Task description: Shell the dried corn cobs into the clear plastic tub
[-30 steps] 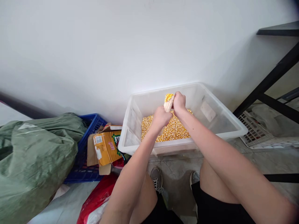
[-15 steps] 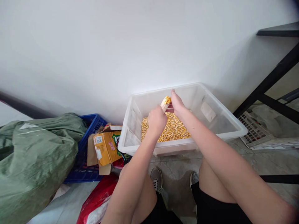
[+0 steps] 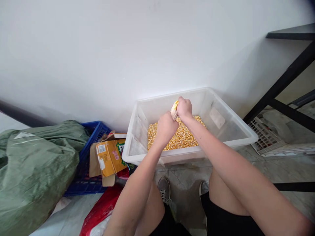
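Note:
My left hand (image 3: pixel 167 126) is closed round the lower end of a corn cob (image 3: pixel 174 110). The cob tilts upward; part of it is bare and pale, while yellow kernels remain near its top. Against that upper end, my right hand (image 3: pixel 184 107) is closed, its fingers curled on the cob and partly hidden. Both hands are above a translucent white plastic bin (image 3: pixel 231 143). Loose yellow corn kernels (image 3: pixel 183 137) cover much of the bin's floor.
Left of the bin lie a torn yellow carton (image 3: pixel 110 157), a blue crate (image 3: pixel 85 188), a green sack (image 3: pixel 36 173) and a red bag (image 3: pixel 100 209). A black-framed table (image 3: pixel 283 78) and a white basket (image 3: pixel 265 139) stand right. Behind rises a white wall (image 3: pixel 123 49).
My right hand has gone from extended fingers beside the cob to curled fingers closed against its top. The left hand keeps its grip. The view has shifted slightly.

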The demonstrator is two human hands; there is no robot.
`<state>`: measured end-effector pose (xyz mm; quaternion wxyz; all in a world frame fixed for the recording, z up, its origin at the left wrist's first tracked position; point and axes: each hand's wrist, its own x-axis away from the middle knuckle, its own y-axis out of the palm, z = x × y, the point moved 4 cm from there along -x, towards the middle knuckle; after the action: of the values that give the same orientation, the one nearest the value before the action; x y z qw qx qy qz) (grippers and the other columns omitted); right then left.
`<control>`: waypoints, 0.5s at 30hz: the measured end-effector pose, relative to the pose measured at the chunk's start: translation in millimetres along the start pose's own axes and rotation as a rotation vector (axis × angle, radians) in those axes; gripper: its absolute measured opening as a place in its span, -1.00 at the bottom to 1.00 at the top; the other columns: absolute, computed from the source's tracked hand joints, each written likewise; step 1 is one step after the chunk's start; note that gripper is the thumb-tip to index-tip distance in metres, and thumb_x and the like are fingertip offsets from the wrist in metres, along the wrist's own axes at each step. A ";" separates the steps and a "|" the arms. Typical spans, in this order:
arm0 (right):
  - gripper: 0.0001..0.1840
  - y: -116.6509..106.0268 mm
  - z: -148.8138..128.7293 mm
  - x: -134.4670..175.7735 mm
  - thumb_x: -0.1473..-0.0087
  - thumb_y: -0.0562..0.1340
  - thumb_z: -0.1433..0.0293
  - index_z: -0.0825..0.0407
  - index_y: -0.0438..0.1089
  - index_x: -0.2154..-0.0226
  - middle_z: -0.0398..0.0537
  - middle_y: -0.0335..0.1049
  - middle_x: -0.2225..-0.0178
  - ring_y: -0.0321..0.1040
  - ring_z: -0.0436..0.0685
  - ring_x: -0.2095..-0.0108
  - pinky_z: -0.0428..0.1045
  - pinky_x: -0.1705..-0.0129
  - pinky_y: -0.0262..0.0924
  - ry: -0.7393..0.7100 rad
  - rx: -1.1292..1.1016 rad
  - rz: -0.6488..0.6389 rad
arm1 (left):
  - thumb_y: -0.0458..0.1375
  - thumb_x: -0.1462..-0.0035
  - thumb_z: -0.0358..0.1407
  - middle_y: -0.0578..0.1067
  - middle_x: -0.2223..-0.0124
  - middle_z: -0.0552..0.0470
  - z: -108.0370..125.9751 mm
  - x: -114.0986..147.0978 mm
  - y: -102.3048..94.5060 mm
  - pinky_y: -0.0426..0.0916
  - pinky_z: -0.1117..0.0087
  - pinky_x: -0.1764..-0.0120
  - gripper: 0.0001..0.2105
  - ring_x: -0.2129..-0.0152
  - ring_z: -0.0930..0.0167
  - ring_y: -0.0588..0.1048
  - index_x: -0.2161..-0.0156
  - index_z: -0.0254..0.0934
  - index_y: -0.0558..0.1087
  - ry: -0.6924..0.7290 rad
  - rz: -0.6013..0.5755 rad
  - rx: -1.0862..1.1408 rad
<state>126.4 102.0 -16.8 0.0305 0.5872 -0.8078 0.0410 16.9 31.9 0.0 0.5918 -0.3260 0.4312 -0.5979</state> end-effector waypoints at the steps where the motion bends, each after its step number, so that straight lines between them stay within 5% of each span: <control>1: -0.62 -3.3 -2.7 0.9 -0.17 0.05 0.21 -0.07 0.18 0.63 -0.05 0.25 0.59 0.33 0.20 0.33 0.03 0.24 0.21 -0.062 0.045 0.073 | 0.05 -0.01 -0.46 0.59 0.23 -0.25 -0.9 -0.6 0.6 0.40 0.24 0.26 -0.75 0.26 0.10 0.58 0.17 -0.31 0.45 0.001 -0.006 0.019; 3: -0.59 -7.4 -7.2 3.2 -0.16 0.06 0.22 -0.07 0.14 0.68 -0.07 0.19 0.60 0.29 0.19 0.36 0.04 0.21 0.19 -0.181 0.134 0.172 | 0.06 0.02 -0.46 0.60 0.24 -0.23 -2.6 -2.1 1.5 0.40 0.25 0.26 -0.74 0.27 0.12 0.58 0.19 -0.31 0.47 0.011 -0.005 0.056; 9: -0.58 -6.0 -6.2 2.2 -0.16 0.08 0.23 -0.07 0.12 0.69 -0.11 0.10 0.63 0.27 0.16 0.37 0.02 0.23 0.20 -0.265 0.119 0.117 | 0.06 0.04 -0.48 0.59 0.32 -0.07 -9.8 -9.0 9.5 0.41 0.33 0.26 -0.71 0.33 0.25 0.58 0.21 -0.26 0.53 0.055 -0.058 0.255; 15: -0.69 5.2 2.4 -1.2 -0.18 0.03 0.28 -0.02 0.22 0.56 -0.13 0.27 0.61 0.26 0.10 0.56 0.03 0.45 0.28 0.045 -0.186 -0.163 | 0.07 0.01 -0.46 0.57 0.41 -0.07 -19.9 -16.9 16.4 0.41 0.34 0.35 -0.69 0.48 0.30 0.55 0.16 -0.29 0.55 -0.025 -0.129 0.310</control>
<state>121.8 104.4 -19.4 0.1064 0.6447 -0.7566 -0.0236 7.4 52.4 -21.0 0.6007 -0.2650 0.3045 -0.6901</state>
